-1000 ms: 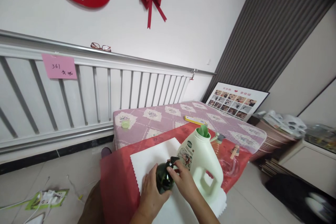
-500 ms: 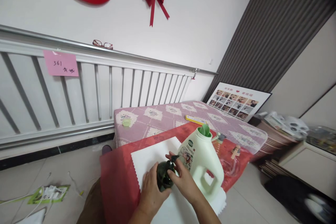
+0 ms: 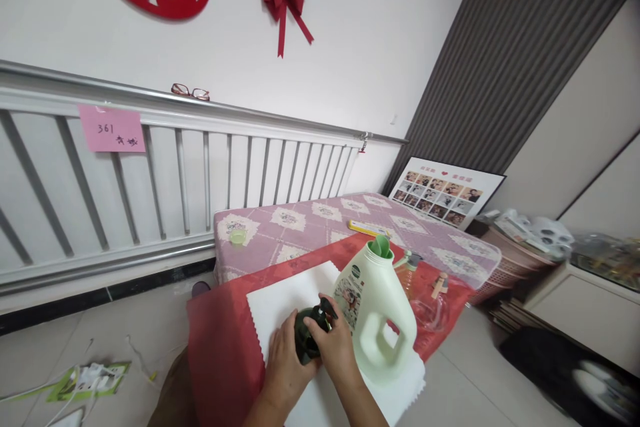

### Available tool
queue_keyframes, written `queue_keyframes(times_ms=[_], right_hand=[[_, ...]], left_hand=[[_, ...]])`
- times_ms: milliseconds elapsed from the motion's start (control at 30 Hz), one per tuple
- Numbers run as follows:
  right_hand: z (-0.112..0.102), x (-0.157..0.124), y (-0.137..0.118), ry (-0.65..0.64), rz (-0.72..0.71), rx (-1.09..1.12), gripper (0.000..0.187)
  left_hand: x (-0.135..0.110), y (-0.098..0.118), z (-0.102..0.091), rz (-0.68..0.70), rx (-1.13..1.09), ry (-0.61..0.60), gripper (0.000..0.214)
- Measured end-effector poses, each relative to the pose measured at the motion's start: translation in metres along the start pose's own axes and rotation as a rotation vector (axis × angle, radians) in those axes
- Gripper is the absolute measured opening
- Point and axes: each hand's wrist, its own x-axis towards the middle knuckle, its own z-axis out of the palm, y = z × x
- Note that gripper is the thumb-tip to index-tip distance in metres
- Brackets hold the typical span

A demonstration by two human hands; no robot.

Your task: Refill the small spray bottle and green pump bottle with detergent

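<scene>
A small dark green pump bottle [image 3: 306, 337] stands on a white sheet [image 3: 295, 293] laid over a red cloth [image 3: 220, 340]. My left hand [image 3: 283, 367] wraps round the bottle's body from the left. My right hand [image 3: 333, 347] is closed over its black pump head [image 3: 323, 315] from the right. Just to the right stands a pale green detergent jug [image 3: 377, 310] with its green spout open, close to my right hand.
A clear bottle [image 3: 425, 300] lies behind the jug. The purple patterned table [image 3: 320, 220] beyond holds a small green cap [image 3: 239, 235] and a yellow strip [image 3: 367, 228]. A radiator [image 3: 175, 173], a photo board [image 3: 443, 190] and a basket [image 3: 505, 250] surround it. Papers [image 3: 85, 380] lie on the floor.
My right hand has closed down over the pump head, where before its fingers only pinched at it. The view has shifted slightly left.
</scene>
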Motion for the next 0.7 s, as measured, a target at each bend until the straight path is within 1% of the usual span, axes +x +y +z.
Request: queue_keyframes(times_ms=[100, 167, 233, 367, 500, 533, 600, 667, 700], right_hand=[[-0.003, -0.004, 0.000, -0.009, -0.010, -0.011, 0.063], [-0.007, -0.006, 0.002, -0.060, -0.009, 0.004, 0.066], [-0.012, -0.007, 0.004, -0.111, -0.001, 0.040, 0.065], [-0.015, -0.006, 0.006, -0.124, -0.005, 0.084, 0.047], [-0.008, -0.005, 0.005, -0.068, -0.007, 0.087, 0.034], [-0.007, -0.005, 0.005, -0.048, -0.010, 0.083, 0.035], [-0.006, -0.005, 0.004, -0.025, -0.016, 0.078, 0.045], [-0.008, -0.006, 0.003, -0.052, -0.012, 0.067, 0.060], [-0.010, -0.006, 0.002, -0.077, -0.008, 0.056, 0.063]], left_hand=[[0.000, 0.001, -0.001, 0.009, 0.003, 0.009, 0.082], [0.000, 0.002, -0.001, 0.019, -0.004, 0.014, 0.081], [0.000, 0.002, -0.001, 0.020, -0.008, 0.012, 0.084], [0.001, 0.000, 0.000, 0.011, 0.004, 0.008, 0.086], [0.001, 0.000, 0.000, 0.007, 0.010, 0.006, 0.086], [0.000, 0.001, 0.000, 0.004, 0.010, 0.004, 0.086], [0.000, 0.001, -0.001, 0.004, 0.006, -0.002, 0.085], [0.000, 0.002, -0.001, 0.003, 0.005, -0.007, 0.086], [0.000, 0.001, -0.001, 0.001, 0.006, -0.009, 0.086]])
